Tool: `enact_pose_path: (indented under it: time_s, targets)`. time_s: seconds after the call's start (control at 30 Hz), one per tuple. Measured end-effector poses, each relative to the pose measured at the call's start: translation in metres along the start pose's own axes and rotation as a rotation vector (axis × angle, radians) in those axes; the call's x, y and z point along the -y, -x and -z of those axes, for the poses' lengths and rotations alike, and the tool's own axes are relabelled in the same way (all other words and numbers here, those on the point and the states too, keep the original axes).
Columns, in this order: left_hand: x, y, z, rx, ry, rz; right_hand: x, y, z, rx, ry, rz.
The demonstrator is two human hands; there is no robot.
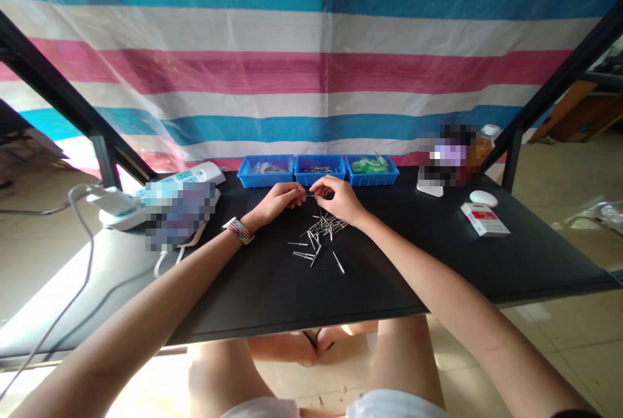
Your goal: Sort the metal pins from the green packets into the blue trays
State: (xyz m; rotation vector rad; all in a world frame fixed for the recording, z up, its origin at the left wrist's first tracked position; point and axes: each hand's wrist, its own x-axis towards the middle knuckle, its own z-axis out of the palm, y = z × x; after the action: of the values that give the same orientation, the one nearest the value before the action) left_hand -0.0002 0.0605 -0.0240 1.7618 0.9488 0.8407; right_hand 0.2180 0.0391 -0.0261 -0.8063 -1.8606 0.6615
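- The left hand and the right hand are meeting fingertip to fingertip above the far middle of the black table — both are pinching the same small metal pin, one hand at each end.
- The small metal pin is lying roughly level between the two hands, lifted off the table top; it is too small to make out its detail.
- A loose heap of pins is lying on the table just below the right hand, with a few strays spreading toward the person.
- A colourful wristband is sitting on the left wrist.
- Three blue trays are standing in a row just beyond the hands: the left tray is holding something pale, the middle tray is holding more metal pieces, and the right tray is holding green pieces.
- A white telephone is resting at the left end of the table, well apart from the hands.
- A white mouse and a red-and-white box are lying near each other at the right end.
- A striped tarp is hanging behind the table.
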Motion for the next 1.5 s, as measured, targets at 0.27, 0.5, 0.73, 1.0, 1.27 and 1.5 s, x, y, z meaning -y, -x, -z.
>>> enact_pose_path:
  time_s: [0.27,0.5,0.73,1.0,1.27,1.5]
  targets:
    - [0.000,0.001,-0.002,-0.061,0.041,-0.010,-0.010,-0.001,-0.003,-0.080,-0.101,-0.170]
    - [0.000,0.001,-0.004,-0.094,0.121,-0.036,-0.017,-0.001,-0.001,-0.056,-0.230,-0.402]
    - [0.000,0.001,-0.003,-0.108,0.137,-0.020,-0.012,0.000,0.000,-0.022,-0.243,-0.371]
    - [-0.001,0.000,-0.002,-0.094,0.155,0.010,-0.003,0.001,0.002,-0.091,-0.286,-0.311]
    - [0.002,0.000,0.000,-0.039,0.108,0.019,-0.004,0.003,-0.003,-0.101,-0.187,-0.260]
    - [-0.001,0.001,-0.003,-0.078,0.139,-0.011,-0.007,0.001,-0.002,-0.128,-0.340,-0.357]
